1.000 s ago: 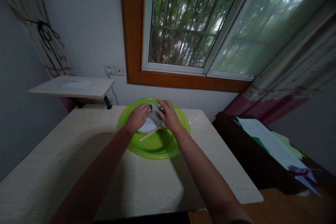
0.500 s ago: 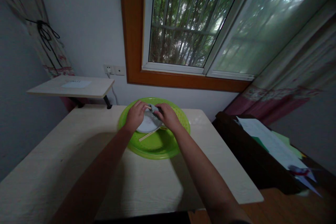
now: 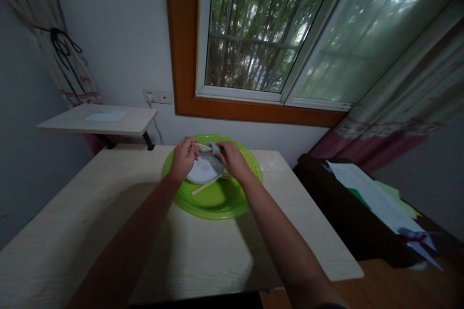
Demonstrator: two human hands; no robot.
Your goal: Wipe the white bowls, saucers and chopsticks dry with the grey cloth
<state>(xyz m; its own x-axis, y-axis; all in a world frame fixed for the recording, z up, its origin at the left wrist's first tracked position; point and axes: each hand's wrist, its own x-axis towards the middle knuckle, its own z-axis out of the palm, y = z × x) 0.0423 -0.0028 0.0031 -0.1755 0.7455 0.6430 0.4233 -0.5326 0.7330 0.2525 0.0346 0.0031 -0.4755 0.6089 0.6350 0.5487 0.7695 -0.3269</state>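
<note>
Steadily, the left hand (image 3: 184, 157) is drawing off toward the left while the right hand (image 3: 232, 157) is keeping almost the same place. Compared with the near-meeting of the two a second ago, a clear gap is now standing between them, and a good stretch of pale stick (image 3: 203, 147) is showing across it. The left hand is pinching the stick near one end, its fingertips closing on it; the right hand is gripping a bunched grey cloth (image 3: 213, 147), and the stick's other end is running into that cloth. Whether one stick or two are lying together there, I cannot tell.

For the work in hand, this widening is probably meaning that the stick is sliding through the cloth, with more of its length coming out as the left hand is pulling.

The stick is hanging over the far part of a pale bowl (image 3: 205, 172), clear of its bottom. The bowl is sitting in a green tray (image 3: 208, 204), and the tray is resting on the wooden surface (image 3: 119, 212). Another light strip (image 3: 203, 187) is lying in the tray at the bowl's near edge, slanting up toward the right; neither hand is holding it, and it is staying where it was.
</note>
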